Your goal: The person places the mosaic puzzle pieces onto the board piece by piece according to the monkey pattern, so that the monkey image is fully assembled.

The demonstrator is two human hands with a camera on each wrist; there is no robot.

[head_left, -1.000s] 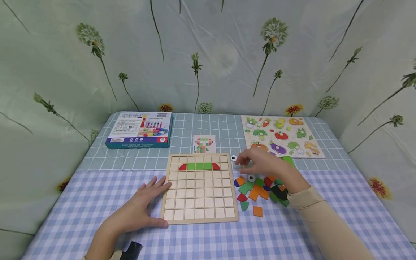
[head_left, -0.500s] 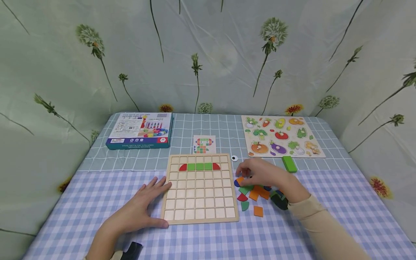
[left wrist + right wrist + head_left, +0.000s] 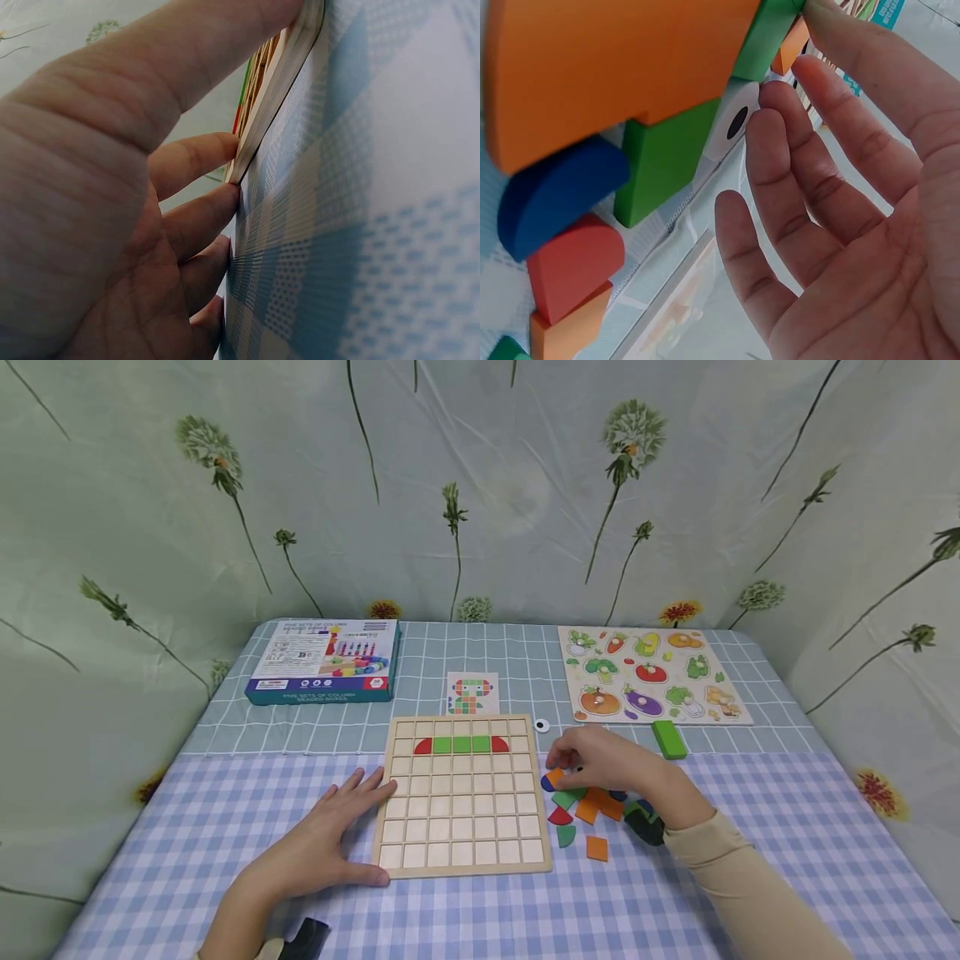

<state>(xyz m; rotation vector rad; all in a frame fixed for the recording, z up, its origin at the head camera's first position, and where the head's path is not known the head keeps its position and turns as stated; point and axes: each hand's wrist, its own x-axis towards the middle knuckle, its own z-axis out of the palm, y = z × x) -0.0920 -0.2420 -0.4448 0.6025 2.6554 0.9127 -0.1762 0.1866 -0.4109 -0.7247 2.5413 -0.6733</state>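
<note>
My left hand (image 3: pixel 330 839) rests at the left edge of a wooden grid board (image 3: pixel 465 870), thumb and fingertips touching its rim. Red rounded corner pieces (image 3: pixel 423 746) flank several green squares (image 3: pixel 461 744) in one upper row. To the right, my right hand (image 3: pixel 611 764) hovers low over a pile of coloured pieces, thumb and fingers apart and slightly bent. An orange square (image 3: pixel 555 775) lies by its thumb and index fingertips. In the right wrist view, a white eye piece (image 3: pixel 735 120) lies by the middle fingertips, near a green square (image 3: pixel 664 169). The hand hides part of the pile.
A pattern card (image 3: pixel 473 693) lies behind the board, with another eye piece (image 3: pixel 542 725) at its upper right corner. Farther back are a boxed toy (image 3: pixel 322 660) and a vegetable puzzle board (image 3: pixel 656 677). A green block (image 3: pixel 669 740) lies before the puzzle.
My right hand has moved down from near the eye piece at the board's corner onto the pile, then stayed nearly still. The left hand keeps its place on the board.
</note>
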